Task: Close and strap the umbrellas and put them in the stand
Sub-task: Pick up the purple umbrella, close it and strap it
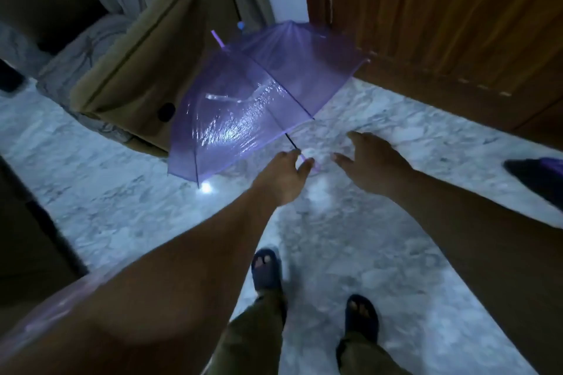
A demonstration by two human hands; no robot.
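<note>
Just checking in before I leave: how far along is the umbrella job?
Nothing looks done yet: the purple umbrella is fully open above the marble floor. In hand: the left hand grips its handle; the right hand hovers open beside it. Closing, strapping and stowing remain; no stand is visible.

The open purple umbrella (262, 94) lies on its side on the marble floor (106, 207), just beside the cardboard box (134, 70). The left hand (283, 176) holds its handle. The right hand (371, 161) is spread open, near the umbrella.
</note>
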